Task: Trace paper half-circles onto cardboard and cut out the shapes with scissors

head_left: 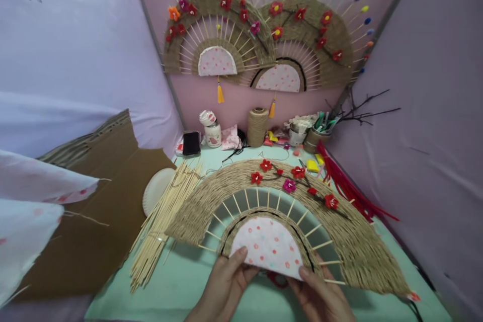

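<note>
A large half-round fan (221, 193) of woven twine on thin sticks is held above the green tabletop, its arch away from me. Red and magenta flowers on a dark twig decorate the woven band. At the fan's base is a white half-circle of cloth with pink dots. My left hand (230, 282) grips the left part of that base, thumb on top and fingers underneath. On the right part, my right hand (320, 292) holds it likewise. A small red thing (277, 279), partly hidden, shows under the base between my hands.
A bundle of thin sticks (153, 251) lies left, beside a white plate (160, 188) and brown cardboard (90, 221). Behind stand a twine spool (257, 128) and a white bottle (212, 131). Red strips (347, 191) lie right. Two similar fans (177, 63) hang on the back panel.
</note>
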Tool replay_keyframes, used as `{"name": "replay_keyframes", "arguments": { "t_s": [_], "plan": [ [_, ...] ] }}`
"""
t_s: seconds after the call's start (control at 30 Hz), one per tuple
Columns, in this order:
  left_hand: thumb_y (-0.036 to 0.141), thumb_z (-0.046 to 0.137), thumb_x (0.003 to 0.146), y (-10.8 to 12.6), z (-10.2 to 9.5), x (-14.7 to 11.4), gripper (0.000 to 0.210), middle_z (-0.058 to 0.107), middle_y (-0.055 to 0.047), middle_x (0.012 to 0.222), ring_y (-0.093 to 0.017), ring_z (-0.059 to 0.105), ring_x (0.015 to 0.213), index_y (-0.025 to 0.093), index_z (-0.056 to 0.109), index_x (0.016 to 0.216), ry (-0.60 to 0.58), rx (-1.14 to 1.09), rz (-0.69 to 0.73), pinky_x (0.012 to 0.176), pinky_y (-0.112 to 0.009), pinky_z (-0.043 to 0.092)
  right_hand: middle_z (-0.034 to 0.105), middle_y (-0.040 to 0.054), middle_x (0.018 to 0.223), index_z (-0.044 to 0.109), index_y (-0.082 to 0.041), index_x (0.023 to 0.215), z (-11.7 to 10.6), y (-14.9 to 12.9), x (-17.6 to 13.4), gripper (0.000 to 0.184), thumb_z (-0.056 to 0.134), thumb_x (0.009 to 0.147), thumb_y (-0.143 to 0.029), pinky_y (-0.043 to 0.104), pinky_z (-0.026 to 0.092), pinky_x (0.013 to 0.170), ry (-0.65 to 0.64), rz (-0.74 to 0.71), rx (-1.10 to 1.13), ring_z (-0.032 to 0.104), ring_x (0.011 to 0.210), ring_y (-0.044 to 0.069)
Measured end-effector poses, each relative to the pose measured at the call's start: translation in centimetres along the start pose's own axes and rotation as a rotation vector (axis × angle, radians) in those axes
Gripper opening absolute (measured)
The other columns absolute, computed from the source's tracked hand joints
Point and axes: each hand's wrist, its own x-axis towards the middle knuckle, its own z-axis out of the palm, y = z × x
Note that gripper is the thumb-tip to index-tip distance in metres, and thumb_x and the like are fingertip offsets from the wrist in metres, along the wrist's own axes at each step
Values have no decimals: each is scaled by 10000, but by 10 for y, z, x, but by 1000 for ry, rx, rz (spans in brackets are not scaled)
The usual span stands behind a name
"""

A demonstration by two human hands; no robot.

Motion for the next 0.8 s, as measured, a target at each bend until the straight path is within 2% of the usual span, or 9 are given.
{"name": "replay_keyframes", "arguments": {
  "t_s": [0.23, 0.37, 0.43, 0.63, 0.8],
  "plan": [
    [186, 676, 773, 9, 5, 21, 169, 717, -125, 1025, -246, 634, 1046, 138, 710, 931, -61, -65, -10, 940, -352, 495, 717, 42, 1015, 670, -219, 1015, 11, 4, 5, 471, 847, 579, -180, 366, 517, 912, -131, -83, 13, 653, 991, 205],
    [141, 650, 789, 11, 6, 37, 154, 719, -119, 1022, -214, 647, 1016, 143, 711, 930, -79, -117, -12, 935, -327, 497, 730, 37, 924, 697, -189, 875, 19, 5, 15, 279, 821, 627, -210, 359, 500, 934, -195, -114, -4, 648, 998, 195],
    [120, 636, 794, 12, 8, 45, 140, 720, -126, 1013, -206, 657, 991, 133, 712, 911, -96, -153, -15, 936, -330, 496, 732, 42, 921, 697, -181, 863, 25, 5, 22, 280, 826, 615, -202, 329, 519, 894, -200, -124, 11, 654, 974, 191],
    [66, 605, 798, 16, 25, 64, 141, 729, -127, 971, -197, 679, 925, 122, 708, 878, -147, -174, -20, 880, -327, 529, 740, 33, 911, 683, -198, 982, 48, -3, 46, 461, 854, 554, -197, 265, 554, 749, -150, -198, 69, 675, 872, 172],
    [41, 575, 811, 22, 41, 79, 168, 729, -125, 970, -188, 684, 908, 114, 685, 914, -121, -208, 12, 857, -314, 542, 744, 16, 863, 689, -184, 895, 61, -13, 61, 402, 858, 530, -183, 230, 556, 687, -145, -227, 81, 680, 780, 145]
  ]
}}
